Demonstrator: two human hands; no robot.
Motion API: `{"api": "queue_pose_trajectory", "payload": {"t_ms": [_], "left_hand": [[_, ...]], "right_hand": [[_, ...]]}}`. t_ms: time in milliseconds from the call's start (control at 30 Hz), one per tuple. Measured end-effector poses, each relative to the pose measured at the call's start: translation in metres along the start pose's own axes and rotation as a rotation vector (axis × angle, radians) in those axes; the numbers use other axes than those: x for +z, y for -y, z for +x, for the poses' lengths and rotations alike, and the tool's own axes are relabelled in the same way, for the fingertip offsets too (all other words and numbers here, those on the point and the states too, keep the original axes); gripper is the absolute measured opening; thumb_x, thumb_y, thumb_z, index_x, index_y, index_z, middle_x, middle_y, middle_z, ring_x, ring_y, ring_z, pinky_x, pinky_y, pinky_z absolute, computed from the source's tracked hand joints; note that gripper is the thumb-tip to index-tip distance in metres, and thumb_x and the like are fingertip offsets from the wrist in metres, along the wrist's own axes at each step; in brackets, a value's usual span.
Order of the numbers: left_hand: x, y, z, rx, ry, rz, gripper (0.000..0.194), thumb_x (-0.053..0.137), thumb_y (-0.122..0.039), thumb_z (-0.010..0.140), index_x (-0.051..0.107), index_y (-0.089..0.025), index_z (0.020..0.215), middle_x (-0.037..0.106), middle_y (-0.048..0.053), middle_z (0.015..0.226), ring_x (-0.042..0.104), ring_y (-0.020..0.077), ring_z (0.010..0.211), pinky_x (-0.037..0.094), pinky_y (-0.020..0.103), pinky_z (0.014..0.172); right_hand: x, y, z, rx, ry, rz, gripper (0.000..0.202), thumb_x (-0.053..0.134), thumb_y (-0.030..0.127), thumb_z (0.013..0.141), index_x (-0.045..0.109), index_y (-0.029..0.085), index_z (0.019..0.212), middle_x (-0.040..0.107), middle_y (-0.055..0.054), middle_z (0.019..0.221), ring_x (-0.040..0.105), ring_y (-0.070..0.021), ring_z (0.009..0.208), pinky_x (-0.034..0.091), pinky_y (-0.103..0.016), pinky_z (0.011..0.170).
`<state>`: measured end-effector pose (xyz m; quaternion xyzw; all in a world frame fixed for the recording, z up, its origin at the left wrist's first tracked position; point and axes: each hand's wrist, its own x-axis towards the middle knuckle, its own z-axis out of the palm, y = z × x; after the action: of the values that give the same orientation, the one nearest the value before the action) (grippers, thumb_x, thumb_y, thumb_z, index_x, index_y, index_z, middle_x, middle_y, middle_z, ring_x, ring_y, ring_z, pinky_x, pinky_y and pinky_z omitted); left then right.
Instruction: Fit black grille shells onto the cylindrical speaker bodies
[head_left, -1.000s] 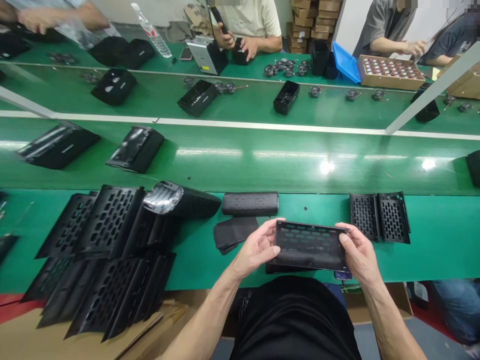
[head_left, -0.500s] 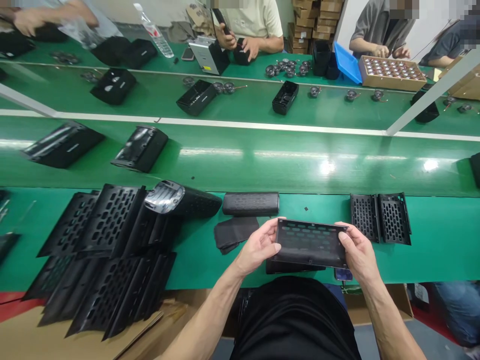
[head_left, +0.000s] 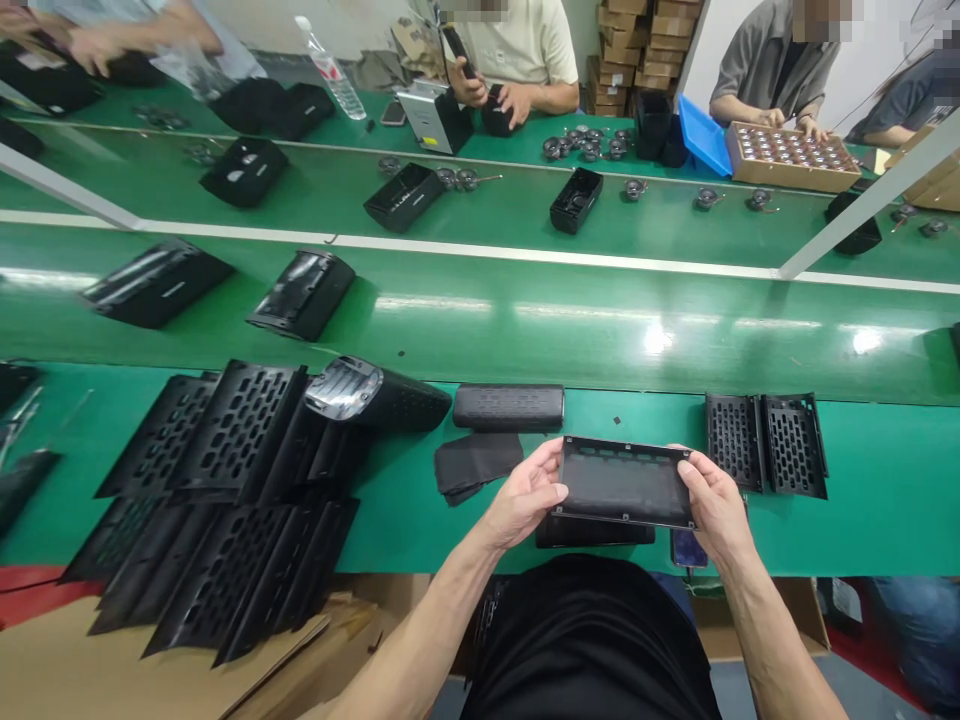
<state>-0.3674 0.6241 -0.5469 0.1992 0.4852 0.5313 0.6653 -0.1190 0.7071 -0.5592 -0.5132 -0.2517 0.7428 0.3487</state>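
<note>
Between my hands is a black perforated speaker grille panel (head_left: 626, 483), its inner side toward me, with dark mesh over the slots. My left hand (head_left: 527, 490) is closed on its left end, thumb on the near face. My right hand (head_left: 712, 500) grips the right end the same way. Below the panel, another black part (head_left: 592, 532) lies partly hidden on the green table. To the left rests a stack of black mesh sheets (head_left: 476, 465), with a closed black grille piece (head_left: 508, 407) behind it. Two grille panels (head_left: 795, 445) lie to the right.
Many black grille panels (head_left: 232, 430) are piled at the left, beside a black speaker housing (head_left: 379, 392). A phone (head_left: 688, 548) lies by the near edge. Beyond runs a green conveyor (head_left: 487, 330) carrying speaker housings (head_left: 304, 295). Co-workers sit across it, near a tray of speaker drivers (head_left: 793, 155).
The panel in my hands has tilted slightly, so its slots show less through the mesh. Both hands keep their grip. The whole view has shifted a little.
</note>
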Motion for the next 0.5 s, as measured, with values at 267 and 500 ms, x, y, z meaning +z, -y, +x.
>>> {"api": "queue_pose_trajectory", "payload": {"t_ms": [267, 500], "left_hand": [[0.0020, 0.0012, -0.0023, -0.024, -0.031, -0.052, 0.059, 0.085, -0.024, 0.074, 0.068, -0.021, 0.131, 0.067, 0.015, 0.134, 0.063, 0.0287, 0.122, 0.049, 0.036, 0.100], [-0.0005, 0.0052, -0.0041, -0.019, -0.039, -0.074, 0.057, 0.085, -0.020, 0.076, 0.068, -0.020, 0.131, 0.066, 0.015, 0.137, 0.064, 0.0268, 0.120, 0.049, 0.034, 0.098]], "right_hand": [[-0.0011, -0.0026, 0.0017, 0.016, -0.022, 0.039, 0.050, 0.095, 0.054, 0.062, 0.075, 0.021, 0.094, 0.081, -0.006, 0.092, 0.075, -0.0305, 0.098, 0.062, -0.040, 0.086], [0.0013, -0.0018, -0.0001, 0.007, -0.010, 0.043, 0.051, 0.094, 0.053, 0.064, 0.076, 0.020, 0.099, 0.081, -0.006, 0.089, 0.076, -0.0304, 0.097, 0.062, -0.042, 0.087]]}}
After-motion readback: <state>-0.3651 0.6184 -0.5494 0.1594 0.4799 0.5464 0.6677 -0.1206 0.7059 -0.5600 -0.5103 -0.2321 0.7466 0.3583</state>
